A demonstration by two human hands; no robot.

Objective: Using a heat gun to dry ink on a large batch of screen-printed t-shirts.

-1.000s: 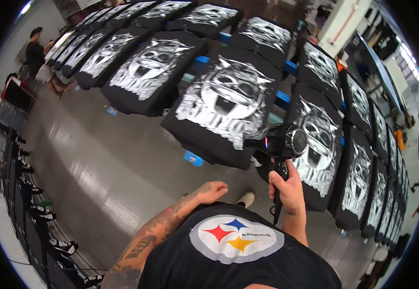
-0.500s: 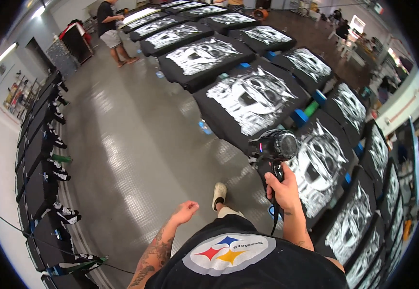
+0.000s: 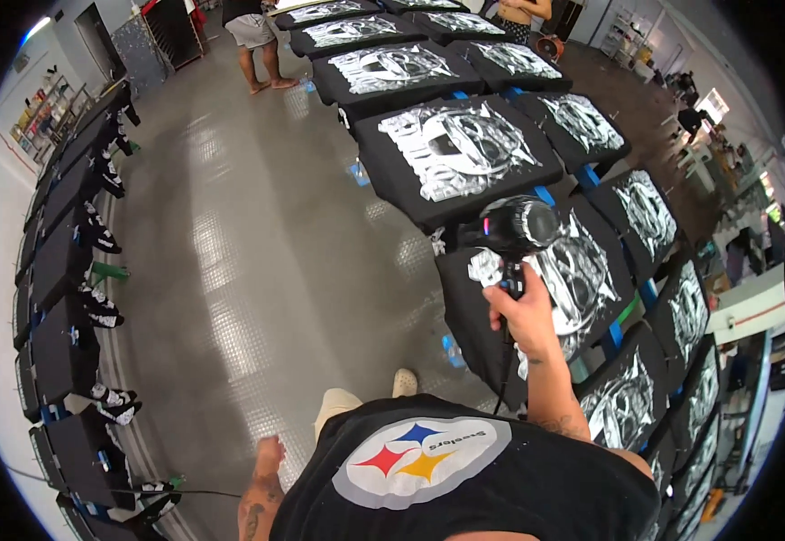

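Observation:
My right hand (image 3: 523, 307) is wrapped round the handle of a black hair dryer (image 3: 509, 225). The dryer is held above a black T-shirt (image 3: 464, 284) with a large black-and-white print, laid flat on a printing board; dryer and hand hide part of this print. From the handle a dark cord (image 3: 502, 383) runs down past the shirt's near edge. My left hand (image 3: 269, 457) hangs low at my left side over the floor, away from the shirts. Its fingers look loose, with nothing visible in them.
Rows of printed black shirts (image 3: 460, 149) on boards run ahead and curve round to my right. Another row of dark boards (image 3: 68, 343) lines the left wall. A grey floor aisle (image 3: 257, 234) lies between. One person (image 3: 252, 36) stands ahead; another (image 3: 523, 13) stands behind the shirts.
I have stepped forward along the row, and the dryer is now over a shirt farther along. My left hand has swung down and back toward my side. The right hand keeps its grip.

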